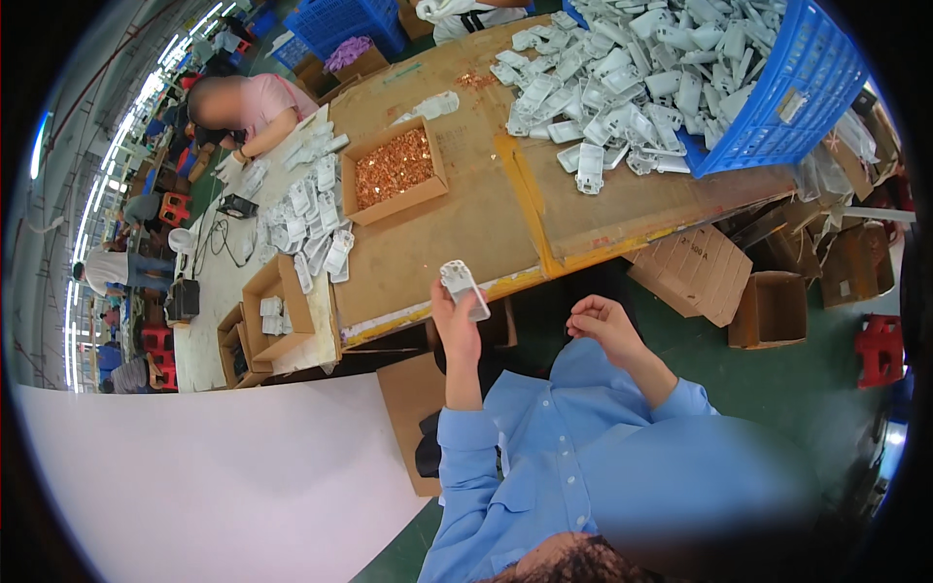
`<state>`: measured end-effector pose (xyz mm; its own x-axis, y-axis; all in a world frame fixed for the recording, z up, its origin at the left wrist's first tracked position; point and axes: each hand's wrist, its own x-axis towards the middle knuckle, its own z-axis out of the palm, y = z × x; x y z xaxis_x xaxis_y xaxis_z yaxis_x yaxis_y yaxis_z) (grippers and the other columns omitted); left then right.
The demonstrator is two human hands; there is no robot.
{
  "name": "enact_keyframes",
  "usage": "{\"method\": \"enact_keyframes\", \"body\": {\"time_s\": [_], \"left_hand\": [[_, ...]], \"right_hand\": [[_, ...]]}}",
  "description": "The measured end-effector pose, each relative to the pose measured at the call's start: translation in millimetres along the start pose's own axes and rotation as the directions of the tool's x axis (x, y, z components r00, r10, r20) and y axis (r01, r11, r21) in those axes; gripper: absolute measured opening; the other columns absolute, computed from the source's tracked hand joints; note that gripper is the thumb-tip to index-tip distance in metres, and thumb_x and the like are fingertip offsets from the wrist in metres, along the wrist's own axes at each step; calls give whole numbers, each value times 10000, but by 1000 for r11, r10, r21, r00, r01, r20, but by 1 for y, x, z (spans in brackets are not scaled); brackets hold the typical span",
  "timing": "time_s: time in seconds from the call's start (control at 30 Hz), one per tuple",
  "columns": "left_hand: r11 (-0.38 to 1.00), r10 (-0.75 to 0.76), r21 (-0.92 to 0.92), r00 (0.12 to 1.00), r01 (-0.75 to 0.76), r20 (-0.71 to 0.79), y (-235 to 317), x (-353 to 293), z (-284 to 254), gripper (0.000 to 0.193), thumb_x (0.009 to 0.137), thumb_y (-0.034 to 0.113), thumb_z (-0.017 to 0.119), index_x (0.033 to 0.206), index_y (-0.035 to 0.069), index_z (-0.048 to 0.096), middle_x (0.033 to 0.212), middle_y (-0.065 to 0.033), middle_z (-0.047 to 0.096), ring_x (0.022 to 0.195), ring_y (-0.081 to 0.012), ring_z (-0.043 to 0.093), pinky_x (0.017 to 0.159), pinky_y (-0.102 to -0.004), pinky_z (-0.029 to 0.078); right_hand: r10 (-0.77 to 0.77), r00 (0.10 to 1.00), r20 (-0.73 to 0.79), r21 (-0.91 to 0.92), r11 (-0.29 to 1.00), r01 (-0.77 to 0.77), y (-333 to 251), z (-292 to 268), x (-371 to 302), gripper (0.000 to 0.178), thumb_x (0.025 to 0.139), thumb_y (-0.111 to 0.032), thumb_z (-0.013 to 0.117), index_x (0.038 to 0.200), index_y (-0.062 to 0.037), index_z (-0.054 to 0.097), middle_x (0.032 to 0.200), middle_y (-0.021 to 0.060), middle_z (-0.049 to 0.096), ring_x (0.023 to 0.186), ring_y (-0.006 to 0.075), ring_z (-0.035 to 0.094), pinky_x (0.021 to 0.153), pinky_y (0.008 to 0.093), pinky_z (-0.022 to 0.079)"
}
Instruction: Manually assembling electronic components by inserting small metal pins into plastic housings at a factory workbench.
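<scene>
A white plastic housing (465, 289) stands up from my left hand (455, 325), its thumb and fingers closed on the lower part. The piece is hollow, with small moulded details at its upper end, and sits just off the table's near edge. To the right of it, my right hand (607, 328) hangs in front of my body with thumb and fingertips drawn together. Whatever may be between those fingertips is too small to tell. Beyond my left hand, an open cardboard box (352, 206) on the table holds many small copper-coloured metal parts (394, 167).
A blue plastic crate (812, 92) lies tipped at the far right, white housings (622, 83) spilling from it. More housings (306, 214) lie at left, near a smaller cardboard box (303, 325). A person in pink (267, 109) works across the left table. Cartons (768, 309) stand at right.
</scene>
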<state>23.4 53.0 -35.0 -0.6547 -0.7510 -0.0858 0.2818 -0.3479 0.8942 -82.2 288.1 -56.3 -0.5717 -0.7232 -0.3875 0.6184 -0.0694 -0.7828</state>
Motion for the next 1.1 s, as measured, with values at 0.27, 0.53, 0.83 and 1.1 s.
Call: {"method": "enact_keyframes", "body": {"time_s": [0.27, 0.53, 0.83, 1.1], "left_hand": [[987, -51, 153, 998, 43, 48, -9, -45, 34, 318, 863, 45, 618, 1177, 29, 570, 1004, -52, 650, 846, -120, 636, 744, -256, 512], [905, 72, 415, 995, -96, 72, -13, -62, 48, 260, 876, 64, 628, 1128, 13, 587, 1000, -56, 646, 904, -119, 600, 789, -269, 483], [853, 103, 507, 992, -126, 73, -25, -64, 47, 261, 889, 72, 615, 1137, -2, 581, 993, -98, 662, 881, -154, 621, 787, -283, 490], [772, 135, 612, 985, -173, 107, -21, -68, 50, 227, 900, 72, 606, 1107, -16, 574, 938, -130, 653, 813, -184, 636, 737, -298, 501]], "right_hand": [[-172, 982, 78, -88, 980, 179, -24, 27, 13, 77, 857, -19, 676, 912, -28, 622, 900, 46, 674, 826, 99, 635, 755, 235, 508], [-253, 962, 106, -139, 954, 266, -29, 55, 15, 92, 837, 25, 682, 896, -29, 638, 881, 4, 644, 821, 66, 594, 754, 219, 487], [-291, 951, 100, -157, 940, 304, -23, 57, 22, 76, 840, 11, 682, 909, 8, 651, 853, 19, 665, 774, 54, 610, 702, 209, 509], [-440, 895, 74, -561, 723, 402, -26, 70, 15, 85, 828, 14, 681, 909, 19, 654, 839, 44, 658, 755, 86, 609, 695, 234, 506]]}}
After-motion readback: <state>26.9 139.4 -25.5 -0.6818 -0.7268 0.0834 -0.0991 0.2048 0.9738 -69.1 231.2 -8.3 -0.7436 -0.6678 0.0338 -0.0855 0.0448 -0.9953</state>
